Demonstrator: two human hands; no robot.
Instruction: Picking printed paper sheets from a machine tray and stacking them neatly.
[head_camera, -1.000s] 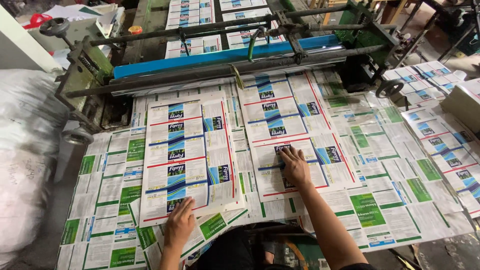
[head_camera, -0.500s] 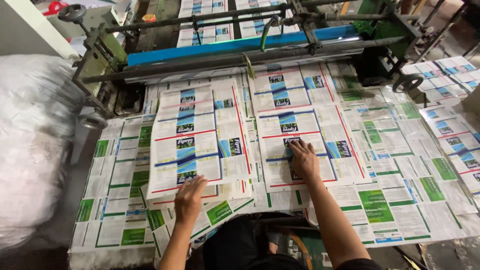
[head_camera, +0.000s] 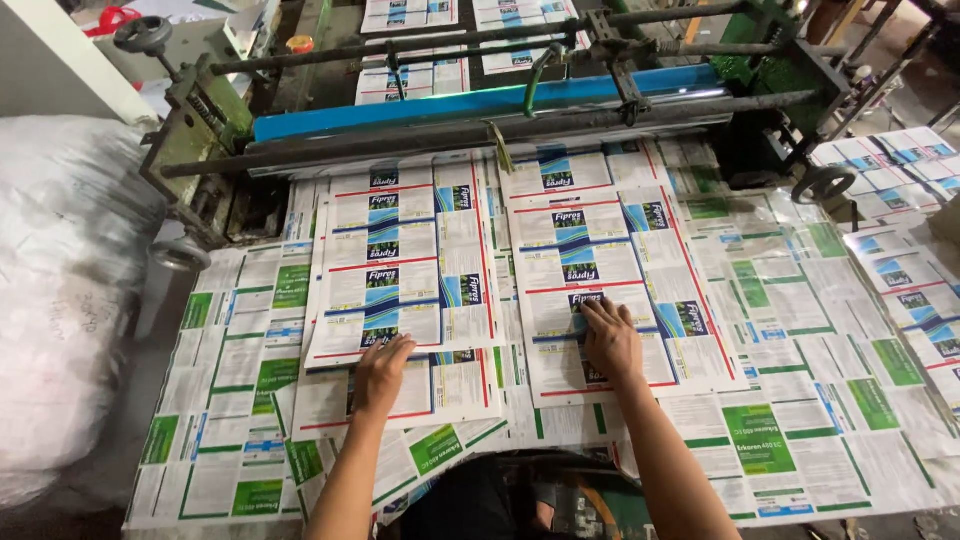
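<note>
The left hand lies palm down, fingers loosely spread and grasping nothing, on the near edge of the left stack of printed label sheets, which lies flat on the table just in front of the machine. The right hand also lies flat and open, fingers fanned toward the far side, pressing on the near part of the right stack of printed label sheets. The 2 stacks lie side by side, nearly touching along their inner edges, each printed with red-bordered panels and blue and white blocks. Under and around them the table is covered with a layer of green and white printed sheets that reaches the left, right and near edges. On the far side, directly behind the stacks, runs a long blue bar of the machine, with a dark roller just below it. Beyond the bar, more printed sheets lie on the machine bed. A round handwheel sits at the far left and another handwheel at the right of the machine's green frame. To the left of the table lies a large white plastic-wrapped bundle.
</note>
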